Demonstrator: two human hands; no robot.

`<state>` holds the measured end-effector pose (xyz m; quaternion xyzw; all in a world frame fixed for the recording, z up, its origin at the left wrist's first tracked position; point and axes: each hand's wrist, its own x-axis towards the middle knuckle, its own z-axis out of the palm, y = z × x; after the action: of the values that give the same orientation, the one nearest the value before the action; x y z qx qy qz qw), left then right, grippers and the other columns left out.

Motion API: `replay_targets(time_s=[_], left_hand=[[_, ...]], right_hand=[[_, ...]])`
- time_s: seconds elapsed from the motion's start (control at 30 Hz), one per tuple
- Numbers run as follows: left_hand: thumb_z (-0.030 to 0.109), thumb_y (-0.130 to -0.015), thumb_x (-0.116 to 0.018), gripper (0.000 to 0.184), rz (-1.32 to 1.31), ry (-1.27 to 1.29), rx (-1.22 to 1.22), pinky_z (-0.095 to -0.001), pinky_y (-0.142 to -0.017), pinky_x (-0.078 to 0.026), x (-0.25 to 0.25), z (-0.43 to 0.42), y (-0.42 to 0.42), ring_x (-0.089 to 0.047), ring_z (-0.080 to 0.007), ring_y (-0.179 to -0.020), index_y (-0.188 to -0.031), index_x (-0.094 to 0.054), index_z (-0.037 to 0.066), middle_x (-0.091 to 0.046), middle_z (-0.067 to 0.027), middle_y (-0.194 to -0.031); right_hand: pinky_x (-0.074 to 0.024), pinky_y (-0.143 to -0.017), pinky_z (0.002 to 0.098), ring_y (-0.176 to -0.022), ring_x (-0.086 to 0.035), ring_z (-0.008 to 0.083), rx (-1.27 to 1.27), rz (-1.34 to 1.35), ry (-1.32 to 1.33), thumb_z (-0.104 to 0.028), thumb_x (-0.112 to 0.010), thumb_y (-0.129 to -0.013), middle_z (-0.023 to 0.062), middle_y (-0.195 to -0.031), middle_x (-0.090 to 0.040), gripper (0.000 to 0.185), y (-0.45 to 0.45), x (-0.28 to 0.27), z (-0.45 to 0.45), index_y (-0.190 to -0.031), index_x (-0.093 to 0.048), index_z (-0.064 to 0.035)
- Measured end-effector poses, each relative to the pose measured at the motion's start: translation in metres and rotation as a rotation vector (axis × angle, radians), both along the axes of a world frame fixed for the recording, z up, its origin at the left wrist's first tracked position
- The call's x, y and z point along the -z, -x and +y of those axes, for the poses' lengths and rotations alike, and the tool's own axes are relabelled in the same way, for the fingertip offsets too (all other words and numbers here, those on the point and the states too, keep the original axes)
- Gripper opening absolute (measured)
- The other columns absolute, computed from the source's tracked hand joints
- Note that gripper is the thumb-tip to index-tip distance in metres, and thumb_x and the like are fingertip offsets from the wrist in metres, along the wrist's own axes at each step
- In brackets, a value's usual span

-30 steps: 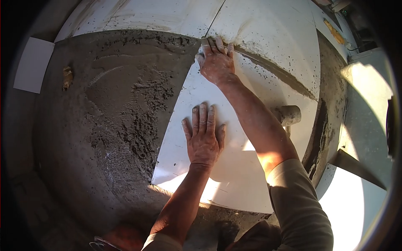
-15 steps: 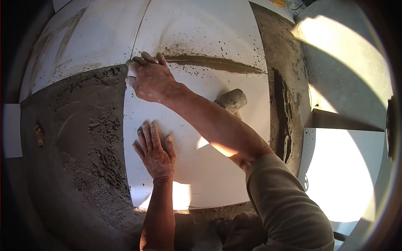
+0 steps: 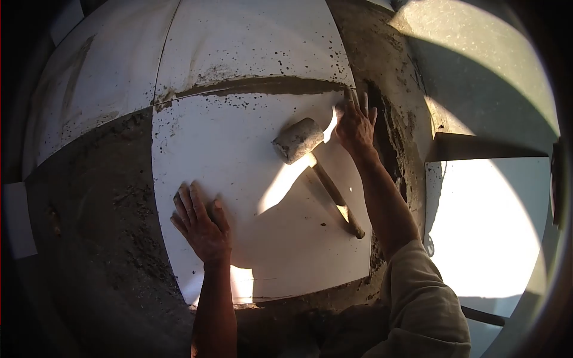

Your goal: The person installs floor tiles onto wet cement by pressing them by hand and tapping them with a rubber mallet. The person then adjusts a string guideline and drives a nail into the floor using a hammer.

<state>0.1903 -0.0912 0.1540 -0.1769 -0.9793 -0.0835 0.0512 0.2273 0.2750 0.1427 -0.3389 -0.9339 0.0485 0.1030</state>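
A large white floor tile lies below me, its far edge along the neighbouring tiles. My left hand rests flat on its left half with the fingers spread. At the far right corner of this tile is my right hand, fingers stretched out over the edge and holding nothing. Between the hands a mallet lies on the tile, its grey, worn head towards the middle and its wooden handle pointing to the lower right.
Two white tiles lie beyond, with mortar smeared along the seam. Wet mortar spreads on the left. A rough mortar strip runs down the right. Farther right, a sunlit white tile stands or lies near the grey floor.
My right hand has moved from the tile's far left corner to its far right corner, uncovering the mallet. My left hand stays flat on the tile. The view has shifted slightly.
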Motion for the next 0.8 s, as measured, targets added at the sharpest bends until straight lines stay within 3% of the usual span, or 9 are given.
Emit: replay_targets(time_s=[0.27, 0.33, 0.47, 0.53, 0.7, 0.8], left_hand=[[0.042, -0.098, -0.037, 0.056, -0.043, -0.012, -0.004, -0.0611, -0.107, -0.021, -0.004, -0.001, 0.0, -0.027, -0.0348, -0.138, -0.143, -0.031, 0.009, -0.029, -0.0143, -0.149], [0.042, -0.098, -0.037, 0.056, -0.04, -0.02, -0.007, -0.0611, -0.107, -0.021, -0.005, 0.0, 0.0, -0.027, -0.0347, -0.138, -0.143, -0.031, 0.009, -0.03, -0.0142, -0.149], [0.042, -0.097, -0.039, 0.056, -0.033, -0.047, 0.001, -0.061, -0.107, -0.021, -0.006, 0.0, 0.001, -0.027, -0.0342, -0.138, -0.142, -0.033, 0.009, -0.03, -0.014, -0.149], [0.043, -0.098, -0.038, 0.055, 0.007, -0.038, 0.005, -0.0594, -0.105, -0.024, -0.003, -0.001, 0.0, -0.031, -0.0346, -0.135, -0.14, -0.036, 0.009, -0.033, -0.0148, -0.147], [0.045, -0.098, -0.036, 0.055, 0.037, -0.047, 0.003, -0.0576, -0.103, -0.026, -0.007, 0.001, 0.001, -0.034, -0.0351, -0.133, -0.139, -0.039, 0.008, -0.037, -0.0154, -0.145], [0.042, -0.097, -0.04, 0.056, -0.028, -0.044, -0.008, -0.06, -0.107, -0.022, -0.007, 0.003, -0.001, -0.028, -0.0336, -0.137, -0.141, -0.034, 0.009, -0.032, -0.0135, -0.148]], right_hand=[[-0.0088, -0.113, 0.0585, -0.143, -0.016, 0.0313, -0.044, -0.177, -0.128, -0.021, -0.055, -0.085, 0.0073, -0.151, -0.03, 0.07, 0.014, 0.003, 0.021, -0.147, -0.024, -0.0121], [-0.0124, -0.11, 0.0629, -0.142, -0.016, 0.0372, -0.059, -0.075, -0.092, -0.021, -0.05, -0.087, 0.0053, -0.152, -0.027, 0.038, 0.013, 0.01, 0.025, -0.125, -0.053, -0.0189], [-0.0123, -0.11, 0.0628, -0.142, -0.016, 0.0364, -0.047, -0.045, -0.077, -0.022, -0.051, -0.087, 0.0051, -0.152, -0.028, 0.041, 0.018, 0.009, 0.025, -0.128, -0.051, -0.0189], [-0.0103, -0.112, 0.0587, -0.143, -0.018, 0.0322, 0.004, -0.116, -0.024, -0.024, -0.053, -0.087, 0.0088, -0.151, -0.03, 0.067, 0.02, 0.002, 0.023, -0.146, -0.026, -0.0108], [-0.0113, -0.112, 0.0587, -0.142, -0.019, 0.0326, -0.038, 0.023, -0.023, -0.029, -0.051, -0.09, 0.0094, -0.149, -0.034, 0.064, 0.008, 0.006, 0.01, -0.146, -0.027, -0.0106], [-0.0121, -0.112, 0.0591, -0.142, -0.019, 0.0325, -0.027, 0.017, -0.028, -0.029, -0.05, -0.091, 0.0089, -0.149, -0.033, 0.061, 0.009, 0.011, 0.014, -0.145, -0.03, -0.0113]])
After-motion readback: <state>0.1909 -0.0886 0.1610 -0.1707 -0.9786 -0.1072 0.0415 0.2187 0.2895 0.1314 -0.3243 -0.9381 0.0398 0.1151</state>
